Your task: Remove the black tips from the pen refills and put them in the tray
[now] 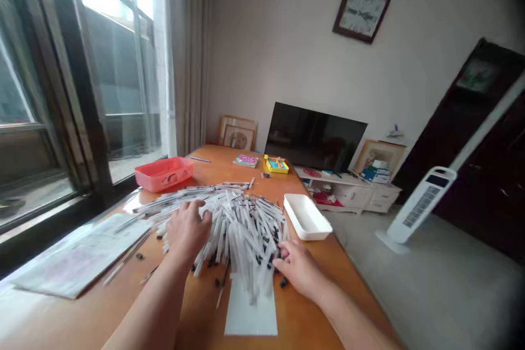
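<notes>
A large heap of clear plastic pen barrels point(233, 224) lies across the wooden table, with small black caps point(266, 240) scattered through its right side. Over the left part of the heap is my left hand point(189, 229), its fingers loosely bent and the thumb apart from them. My right hand point(298, 265) is at the heap's right edge, beside the black caps; thumb and forefinger look apart, and I make out nothing held. Several barrels at the near side are smeared by motion, above a white sheet of paper point(251, 317).
A red plastic basket point(164, 174) stands at the back left, and a white tray point(307, 217) on the right near the table edge. Folded paper point(82, 257) lies on the left. A booklet point(246, 161) and a yellow box point(276, 166) sit at the far end.
</notes>
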The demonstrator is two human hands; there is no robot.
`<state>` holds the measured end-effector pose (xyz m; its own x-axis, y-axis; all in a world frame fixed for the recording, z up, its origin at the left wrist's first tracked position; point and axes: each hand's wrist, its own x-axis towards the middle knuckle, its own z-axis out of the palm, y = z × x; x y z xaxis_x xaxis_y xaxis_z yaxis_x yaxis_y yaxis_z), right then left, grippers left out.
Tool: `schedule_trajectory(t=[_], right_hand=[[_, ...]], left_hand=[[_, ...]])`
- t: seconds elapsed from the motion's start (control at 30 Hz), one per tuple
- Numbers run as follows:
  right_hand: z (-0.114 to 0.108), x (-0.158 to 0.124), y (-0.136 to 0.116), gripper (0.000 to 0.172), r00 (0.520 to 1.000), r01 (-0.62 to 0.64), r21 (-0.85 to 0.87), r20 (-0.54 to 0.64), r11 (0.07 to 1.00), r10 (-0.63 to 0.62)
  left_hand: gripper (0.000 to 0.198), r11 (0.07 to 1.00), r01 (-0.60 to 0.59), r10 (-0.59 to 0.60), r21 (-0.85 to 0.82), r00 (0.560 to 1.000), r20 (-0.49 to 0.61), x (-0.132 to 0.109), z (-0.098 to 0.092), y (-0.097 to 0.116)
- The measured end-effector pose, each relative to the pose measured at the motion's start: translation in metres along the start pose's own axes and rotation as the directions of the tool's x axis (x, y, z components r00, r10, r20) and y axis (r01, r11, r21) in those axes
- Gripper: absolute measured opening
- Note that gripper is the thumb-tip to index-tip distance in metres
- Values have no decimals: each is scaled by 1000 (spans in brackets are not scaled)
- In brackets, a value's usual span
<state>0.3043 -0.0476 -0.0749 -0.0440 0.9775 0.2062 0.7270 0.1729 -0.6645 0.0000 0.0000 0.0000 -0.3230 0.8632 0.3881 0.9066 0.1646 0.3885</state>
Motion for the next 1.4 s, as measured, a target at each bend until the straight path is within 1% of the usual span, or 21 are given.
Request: schedule_trajectory(t=[0.23, 0.3, 0.37, 0.47, 0.53, 0.57, 0.63, 0.73, 0.83, 0.93, 1.07, 1.17, 1.2, 1.3, 1.4], right_hand=[[1, 23, -4, 22, 994, 84, -29, -66, 996, -86], [-4, 26, -6, 21, 991, 104, -44, -78, 994, -107], [-13, 24, -9, 25, 990, 111, -46, -84, 993, -114], [-31, 8, -16, 30, 993, 93, -64, -67, 994, -97], [-42, -11, -21, 36, 999, 38, -62, 9, 997, -38], [-45, -21, -24, 41, 998, 17, -55, 68, 998, -13], [-46, -41, -29, 52, 994, -7, -31, 105, 999, 10], [-39, -56, -42, 65, 993, -25, 4, 117, 1000, 25], [-27, -52, -64, 72, 991, -10, 22, 135, 1000, 7], [-16, -41, -87, 81, 986, -18, -65, 162, 998, 28], [0, -31, -108, 80, 983, 44, -163, 182, 986, -13], [12, -25, -110, 79, 982, 53, -208, 189, 977, -13], [15, -23, -109, 78, 984, 51, -214, 180, 976, -12], [21, -17, -103, 75, 991, 40, -202, 130, 979, -14], [22, -10, -97, 71, 996, 27, -165, 84, 986, -13]], left_hand=[[52, 998, 38, -42, 41, 995, 86, 2, 6, -8], [53, 998, 46, -50, 43, 993, 105, 3, 7, -10], [54, 997, 57, -62, 46, 989, 133, 4, 8, -12], [56, 996, 70, -79, 54, 981, 179, 5, 9, -14], [57, 996, 73, -83, 59, 977, 198, 5, 10, -14], [57, 995, 74, -85, 61, 975, 204, 5, 10, -14], [58, 995, 71, -84, 64, 973, 216, 4, 11, -13], [60, 996, 53, -70, 77, 970, 234, 1, 14, -11], [61, 997, 2, -19, 72, 974, 228, -1, 17, -11], [58, 998, -63, 54, 30, 969, 242, -4, 21, -9], [51, 986, -160, 166, -42, 958, 233, -12, 26, -1], [50, 963, -218, 249, -156, 942, 224, -18, 30, 8], [50, 957, -222, 261, -186, 940, 220, -20, 32, 11], [48, 922, -258, 321, -287, 927, 197, -28, 34, 19], [45, 860, -326, 412, -393, 898, 155, -35, 36, 27]])
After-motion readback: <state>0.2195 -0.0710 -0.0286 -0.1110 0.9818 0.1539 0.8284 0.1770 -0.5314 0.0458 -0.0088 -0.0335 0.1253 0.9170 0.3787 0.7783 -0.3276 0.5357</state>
